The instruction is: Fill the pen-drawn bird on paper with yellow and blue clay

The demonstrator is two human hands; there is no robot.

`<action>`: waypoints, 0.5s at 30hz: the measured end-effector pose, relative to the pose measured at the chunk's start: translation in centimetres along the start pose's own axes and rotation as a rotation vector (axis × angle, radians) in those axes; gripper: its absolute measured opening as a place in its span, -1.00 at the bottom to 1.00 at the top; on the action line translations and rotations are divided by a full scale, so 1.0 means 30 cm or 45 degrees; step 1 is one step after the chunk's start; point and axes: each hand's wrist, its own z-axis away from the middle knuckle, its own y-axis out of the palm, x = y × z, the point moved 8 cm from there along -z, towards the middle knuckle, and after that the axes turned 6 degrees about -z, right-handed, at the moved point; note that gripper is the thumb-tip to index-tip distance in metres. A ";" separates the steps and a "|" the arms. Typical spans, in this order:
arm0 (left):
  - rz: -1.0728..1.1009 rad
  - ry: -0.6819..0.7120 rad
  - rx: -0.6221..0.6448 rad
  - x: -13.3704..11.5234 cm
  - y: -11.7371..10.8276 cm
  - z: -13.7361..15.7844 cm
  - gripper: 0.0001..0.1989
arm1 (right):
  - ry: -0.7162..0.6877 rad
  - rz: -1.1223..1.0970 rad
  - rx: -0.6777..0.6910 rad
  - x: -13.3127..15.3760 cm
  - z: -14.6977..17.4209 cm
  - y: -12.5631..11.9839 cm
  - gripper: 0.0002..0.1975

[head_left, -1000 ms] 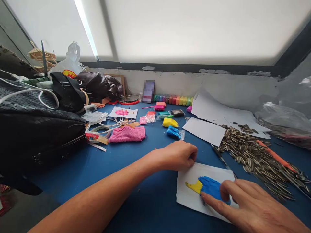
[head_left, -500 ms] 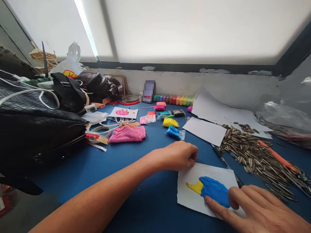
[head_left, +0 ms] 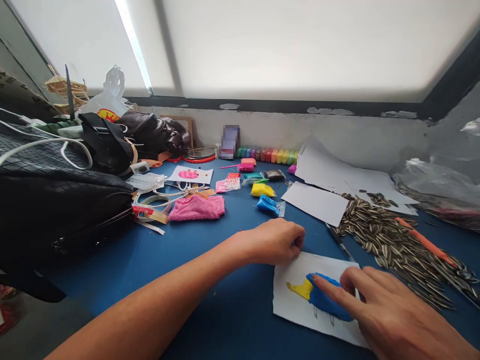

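Note:
A white paper (head_left: pixel 287 307) lies on the blue table in front of me. On it is a flat shape of blue modelling clay (head_left: pixel 330 305) with a yellow clay piece (head_left: pixel 303 290) at its left end and small pencilled legs below. My left hand (head_left: pixel 279 241) is closed, its curled fingers at the paper's upper left corner. My right hand (head_left: pixel 390 305) reaches in from the lower right with its index finger stretched out. That fingertip touches the upper left part of the blue clay, and the hand covers the paper's right side.
Sunflower seeds (head_left: pixel 378 235) are heaped at the right, with orange-handled scissors (head_left: pixel 427 242) on them. Bagged blue clay (head_left: pixel 268 204), yellow clay (head_left: pixel 262 190) and a pink cloth (head_left: pixel 197 207) lie beyond my left arm. White sheets (head_left: pixel 317 202) lie behind; a black bag (head_left: pixel 63 210) fills the left.
My right index finger has moved from the lower edge of the blue clay up to its upper left edge, uncovering the pencilled legs. My left hand stays in place.

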 end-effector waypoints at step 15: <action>-0.016 0.004 0.000 0.001 0.001 -0.004 -0.82 | 0.024 -0.031 0.018 -0.029 -0.029 0.031 -0.49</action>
